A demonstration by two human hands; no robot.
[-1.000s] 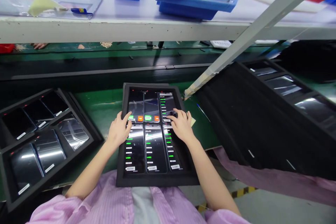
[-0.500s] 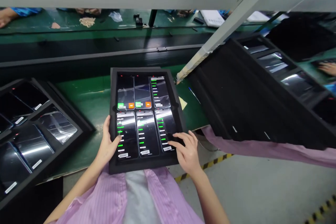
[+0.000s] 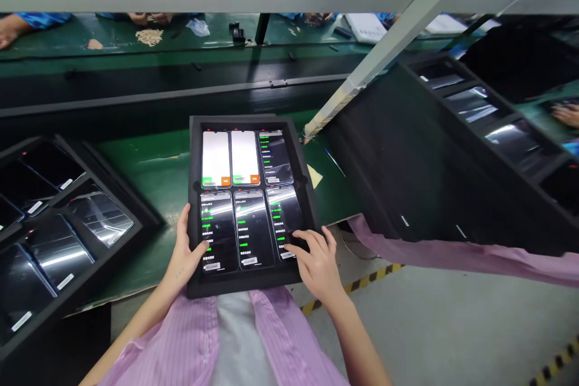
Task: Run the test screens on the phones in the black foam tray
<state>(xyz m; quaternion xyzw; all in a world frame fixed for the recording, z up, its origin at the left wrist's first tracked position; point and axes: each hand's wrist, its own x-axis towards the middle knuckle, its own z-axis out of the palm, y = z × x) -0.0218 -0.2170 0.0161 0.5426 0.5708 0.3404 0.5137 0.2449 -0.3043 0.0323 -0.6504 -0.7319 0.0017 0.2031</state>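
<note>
A black foam tray (image 3: pixel 253 282) lies in front of me, with smartphones set in two rows of three. My left hand (image 3: pixel 183 259) grips its left edge, the thumb lying over the lower-left phone (image 3: pixel 221 229). My right hand (image 3: pixel 319 262) holds nothing; its fingers are spread, and the index fingertip is at the screen of the lower-right phone (image 3: pixel 281 208). That screen lists green and white text lines, as do the rest of the lower row and the upper-right phone (image 3: pixel 275 157). The upper-left phone (image 3: pixel 216 157) and upper-middle phone (image 3: pixel 245 157) glow white above green and orange buttons.
Another phone tray (image 3: pixel 149 226) is at left on the green bench (image 3: pixel 145 157). At right, a tilted black tray stack (image 3: pixel 384 157) carries more phones. A slanted metal post (image 3: pixel 353 87) rises behind my tray. A pen (image 3: pixel 335 163) lies nearby; co-workers' hands (image 3: pixel 11 30) show across the bench.
The upper-left and upper-middle phone screens have turned from dark to white. My right hand has shifted slightly left and down over the lower-right phone. My left hand keeps its hold.
</note>
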